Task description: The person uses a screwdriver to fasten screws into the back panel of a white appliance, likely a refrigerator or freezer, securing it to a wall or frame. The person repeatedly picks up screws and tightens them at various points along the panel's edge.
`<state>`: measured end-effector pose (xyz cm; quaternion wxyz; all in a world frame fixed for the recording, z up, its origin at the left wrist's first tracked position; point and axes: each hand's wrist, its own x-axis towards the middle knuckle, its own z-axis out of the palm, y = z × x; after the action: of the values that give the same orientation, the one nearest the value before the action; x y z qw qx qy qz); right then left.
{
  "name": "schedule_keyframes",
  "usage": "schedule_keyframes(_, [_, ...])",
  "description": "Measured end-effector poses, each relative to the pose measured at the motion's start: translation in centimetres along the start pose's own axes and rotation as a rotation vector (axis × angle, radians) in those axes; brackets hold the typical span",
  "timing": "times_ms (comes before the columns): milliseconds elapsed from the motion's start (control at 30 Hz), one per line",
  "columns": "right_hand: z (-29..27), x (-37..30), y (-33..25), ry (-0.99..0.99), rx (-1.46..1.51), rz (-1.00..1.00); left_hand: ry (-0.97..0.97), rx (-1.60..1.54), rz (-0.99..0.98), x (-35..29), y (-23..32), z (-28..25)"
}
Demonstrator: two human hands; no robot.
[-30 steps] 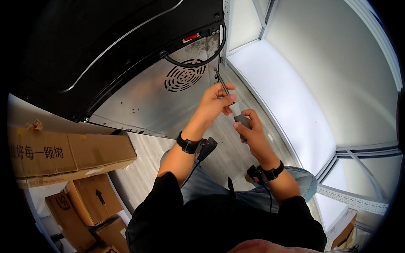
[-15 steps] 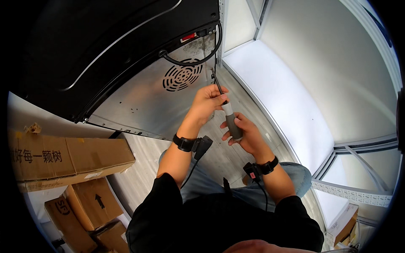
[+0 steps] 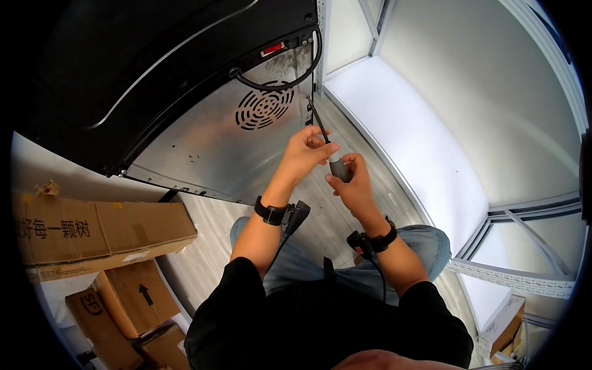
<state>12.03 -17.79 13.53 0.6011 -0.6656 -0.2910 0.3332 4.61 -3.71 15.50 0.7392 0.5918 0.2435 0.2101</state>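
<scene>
A screwdriver (image 3: 338, 171) with a grey handle, a white collar and a dark shaft points away from me. Its tip meets the right edge of a silvery metal panel (image 3: 209, 160), or comes very close; whether it sits in a screw is too small to tell. My left hand (image 3: 302, 155) closes its fingers and thumb around the shaft and collar. Gripping the handle just below it is my right hand (image 3: 356, 190), thumb and fingers bent around the grey part. The panel has a round slotted vent (image 3: 265, 106) and belongs to a large black appliance (image 3: 154, 55).
A black cable (image 3: 271, 88) loops over the panel below a red switch (image 3: 272, 49). On the right stands a white shelf unit (image 3: 401, 135). Cardboard boxes (image 3: 145, 228) are stacked at the left. Another box (image 3: 502, 324) lies at the lower right. Both wrists wear black straps with wired devices.
My right hand has shifted up and turned on the screwdriver handle, its fingers now wrapped around it differently. My left hand stays near the same spot on the shaft, with its thumb slightly lower.
</scene>
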Motion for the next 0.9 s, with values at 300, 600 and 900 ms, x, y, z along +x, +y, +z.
schedule_keyframes(300, [-1.5,-0.4,-1.2,-0.399,0.787,0.241,-0.187,-0.252,-0.025,-0.7,0.8,-0.9])
schedule_keyframes(600, [-1.1,-0.6,-0.1,-0.080,0.383,0.089,-0.098,-0.155,0.074,-0.8,0.4,0.3])
schedule_keyframes(900, [-0.5,-0.7,0.4,-0.167,0.312,0.113,-0.131,-0.170,-0.020,-0.5,0.4,-0.7])
